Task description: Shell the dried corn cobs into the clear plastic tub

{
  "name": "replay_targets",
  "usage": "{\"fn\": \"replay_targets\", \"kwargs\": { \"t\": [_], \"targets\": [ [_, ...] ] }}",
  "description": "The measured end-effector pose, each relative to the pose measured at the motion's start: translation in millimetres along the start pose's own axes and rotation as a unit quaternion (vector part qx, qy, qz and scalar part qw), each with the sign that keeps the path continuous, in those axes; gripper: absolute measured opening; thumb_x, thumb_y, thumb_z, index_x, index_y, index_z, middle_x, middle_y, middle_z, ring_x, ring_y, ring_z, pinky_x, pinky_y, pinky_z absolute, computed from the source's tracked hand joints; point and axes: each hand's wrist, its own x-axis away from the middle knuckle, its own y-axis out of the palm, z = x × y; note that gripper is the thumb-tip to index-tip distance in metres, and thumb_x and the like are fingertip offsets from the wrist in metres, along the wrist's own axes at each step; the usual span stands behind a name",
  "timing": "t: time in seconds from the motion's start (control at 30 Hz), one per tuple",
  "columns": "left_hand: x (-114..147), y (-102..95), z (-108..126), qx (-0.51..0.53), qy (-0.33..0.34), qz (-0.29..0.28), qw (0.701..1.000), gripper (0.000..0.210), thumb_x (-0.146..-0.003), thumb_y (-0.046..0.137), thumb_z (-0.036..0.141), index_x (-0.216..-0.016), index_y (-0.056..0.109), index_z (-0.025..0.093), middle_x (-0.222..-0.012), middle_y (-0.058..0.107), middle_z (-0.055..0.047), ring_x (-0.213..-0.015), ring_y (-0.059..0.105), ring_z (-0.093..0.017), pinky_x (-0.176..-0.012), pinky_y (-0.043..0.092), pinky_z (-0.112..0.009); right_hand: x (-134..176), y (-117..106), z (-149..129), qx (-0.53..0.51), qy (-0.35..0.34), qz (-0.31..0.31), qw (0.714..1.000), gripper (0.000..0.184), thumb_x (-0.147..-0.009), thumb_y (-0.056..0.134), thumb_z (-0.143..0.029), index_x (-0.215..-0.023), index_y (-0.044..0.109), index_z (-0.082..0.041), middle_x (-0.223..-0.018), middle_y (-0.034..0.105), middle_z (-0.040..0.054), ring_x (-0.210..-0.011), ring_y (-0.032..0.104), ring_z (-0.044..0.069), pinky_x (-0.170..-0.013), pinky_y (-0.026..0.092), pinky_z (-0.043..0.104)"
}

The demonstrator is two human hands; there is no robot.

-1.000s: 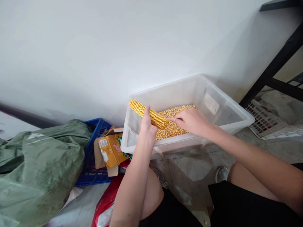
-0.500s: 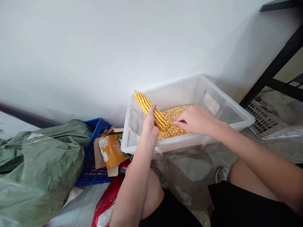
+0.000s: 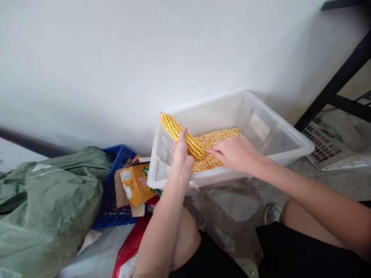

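Observation:
My left hand [image 3: 182, 152] is wrapped round the middle of a yellow corn cob [image 3: 171, 125], thumb on top. The cob slants from upper left down to lower right, its lower end over the loose corn kernels [image 3: 217, 137] in a clear plastic bin [image 3: 278, 116]. At that lower end is my right hand [image 3: 233, 152], closed on a thin metal tool [image 3: 206, 151]. Only a short bit of the tool shows at the cob; the rest is hidden in the fingers, so its exact kind cannot be made out.
Left of the bin lie a torn yellow carton [image 3: 137, 185] and a blue plastic crate [image 3: 111, 208]. A green sack [image 3: 58, 200] fills the far left. A red bag [image 3: 130, 241] is by my left leg. On the right stand a black frame [image 3: 333, 85] and a white basket [image 3: 324, 146].
The cob's upper end has shifted slightly left. My right hand has turned a little and moved slightly lower, and less of the tool now shows.

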Motion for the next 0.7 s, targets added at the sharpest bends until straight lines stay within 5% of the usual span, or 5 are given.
{"fn": "replay_targets", "kwargs": {
  "t": [0.47,0.7],
  "targets": [
    [-3.3,-1.1,0.6,0.041,-0.060,-0.013,0.997,0.047,-0.071,0.079,0.055,-0.102,0.065,0.022,-0.100,0.069,-0.009,-0.093,0.067,-0.026,-0.077,0.056,-0.036,-3.1,6.1,10.8,-0.123,0.039,-0.002,0.992,0.052,-0.099,0.041,-0.047,-0.062,0.063,-0.020,-0.055,0.055,-0.0006,-0.052,0.040,0.012,-0.054,0.019,0.029],
    [-3.8,-0.1,-0.8,0.021,-0.022,0.002,1.000,0.045,-0.066,0.085,0.038,-0.103,0.063,0.024,-0.097,0.068,-0.004,-0.087,0.068,-0.020,-0.078,0.055,-0.031,-2.3,-0.5,14.2,-0.091,0.020,-0.020,0.995,0.048,-0.097,0.044,-0.046,-0.063,0.066,-0.020,-0.057,0.058,0.0011,-0.052,0.040,0.013,-0.053,0.020,0.029]
  ]
}}
